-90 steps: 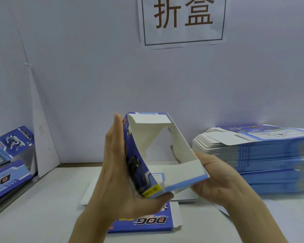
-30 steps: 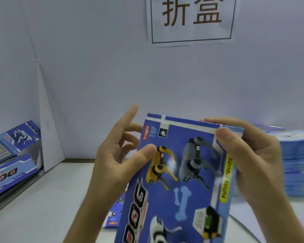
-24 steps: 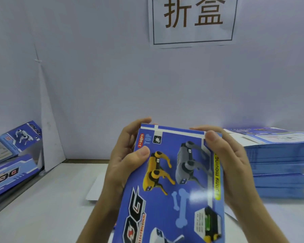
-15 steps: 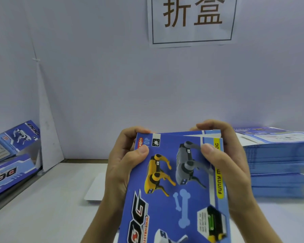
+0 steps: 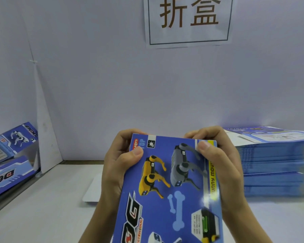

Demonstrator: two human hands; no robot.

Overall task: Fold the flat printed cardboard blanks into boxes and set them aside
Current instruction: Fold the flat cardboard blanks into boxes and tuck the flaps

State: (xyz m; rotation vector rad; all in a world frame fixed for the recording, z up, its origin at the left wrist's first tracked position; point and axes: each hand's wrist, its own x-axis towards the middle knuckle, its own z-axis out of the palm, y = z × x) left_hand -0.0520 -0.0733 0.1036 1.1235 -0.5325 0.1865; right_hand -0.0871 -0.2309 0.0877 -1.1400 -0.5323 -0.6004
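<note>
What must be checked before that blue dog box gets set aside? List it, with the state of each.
1. Left hand grips the blue printed cardboard box: ok.
2. Right hand grips its upper right corner: ok.
3. Top flap tucked in: cannot tell, fingers cover that edge.
4. Bottom end closed: cannot tell, out of view.
5. Folded blue boxes piled at far left: ok.
6. Stack of flat blue blanks at right: ok.

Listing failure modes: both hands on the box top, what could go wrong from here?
1. The left hand and right hand pinch the box at its top, thumbs on the printed face; a hard squeeze could dent it.
2. The top flap is hidden; if untucked, it may spring open.
3. The stack sits beside the right hand; a swing could shift it.
</note>
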